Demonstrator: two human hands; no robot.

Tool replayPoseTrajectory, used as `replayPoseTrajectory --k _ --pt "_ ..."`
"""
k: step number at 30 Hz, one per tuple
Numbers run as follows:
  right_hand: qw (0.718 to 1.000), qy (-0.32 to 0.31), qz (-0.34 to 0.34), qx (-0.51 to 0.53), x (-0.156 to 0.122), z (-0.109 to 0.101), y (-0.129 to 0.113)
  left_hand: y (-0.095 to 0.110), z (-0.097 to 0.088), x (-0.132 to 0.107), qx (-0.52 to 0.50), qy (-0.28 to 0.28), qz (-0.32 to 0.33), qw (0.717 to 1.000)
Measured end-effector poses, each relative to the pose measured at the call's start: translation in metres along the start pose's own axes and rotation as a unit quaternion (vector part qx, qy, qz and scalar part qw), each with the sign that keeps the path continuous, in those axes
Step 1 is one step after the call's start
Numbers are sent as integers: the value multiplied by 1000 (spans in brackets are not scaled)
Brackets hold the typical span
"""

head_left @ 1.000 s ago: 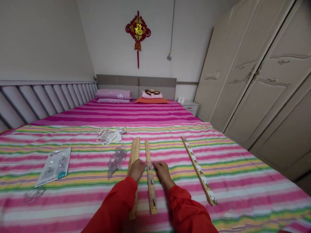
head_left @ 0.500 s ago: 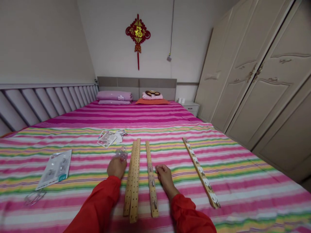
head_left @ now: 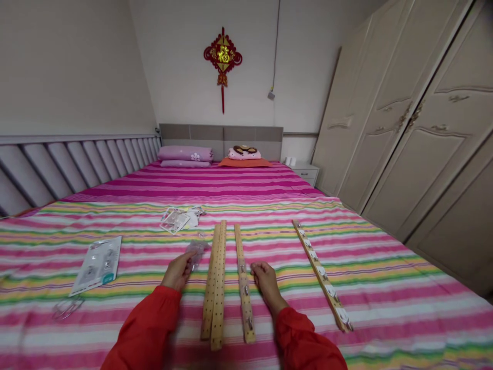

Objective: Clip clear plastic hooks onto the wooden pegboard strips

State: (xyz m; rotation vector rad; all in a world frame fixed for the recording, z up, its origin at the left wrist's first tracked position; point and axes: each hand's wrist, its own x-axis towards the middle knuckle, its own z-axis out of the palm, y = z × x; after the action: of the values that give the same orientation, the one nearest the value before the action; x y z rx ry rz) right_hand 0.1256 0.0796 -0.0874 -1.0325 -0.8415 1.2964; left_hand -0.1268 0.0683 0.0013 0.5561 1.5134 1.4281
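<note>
My left hand (head_left: 177, 272) is shut on a crumpled clear plastic wrapper (head_left: 197, 254), which sticks out past its fingertips. My right hand (head_left: 267, 285) rests on the striped bedspread (head_left: 385, 308), holding nothing, with its fingertips beside a narrow wooden strip fitted with metal hooks (head_left: 244, 288). Between my hands lie a pair of perforated wooden pegboard strips (head_left: 214, 288), side by side and touching. To the right, a wooden strip with a row of white round hooks (head_left: 321, 275) lies at a slant.
A card of hook packaging (head_left: 96, 266) and a thin wire-like clear piece (head_left: 67, 308) lie on the left. Torn packaging (head_left: 175, 220) lies further away. Pillows (head_left: 185, 154), a headboard (head_left: 221, 134) and a padded wall panel (head_left: 77, 169) surround the bed; a cream wardrobe (head_left: 400, 113) stands right.
My left hand has taken hold of the clear wrapper and moved it slightly right, closer to the pegboard strips. My right hand has barely moved.
</note>
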Motion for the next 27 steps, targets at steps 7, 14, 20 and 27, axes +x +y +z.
replayPoseTrajectory --k 7,14,20,27 --pt "1000 -5 8 19 -5 -1 -8 12 -23 -19 -160 -89 -123 975" --pt "1000 5 13 28 -24 3 -27 9 -27 -52 -309 -162 -162 923" --pt "999 -47 -1 13 -61 30 -57 3 -7 -94 -184 -165 -17 969" --pt "995 -87 -9 40 -103 49 -81 1 6 -128 199 -40 457 866"
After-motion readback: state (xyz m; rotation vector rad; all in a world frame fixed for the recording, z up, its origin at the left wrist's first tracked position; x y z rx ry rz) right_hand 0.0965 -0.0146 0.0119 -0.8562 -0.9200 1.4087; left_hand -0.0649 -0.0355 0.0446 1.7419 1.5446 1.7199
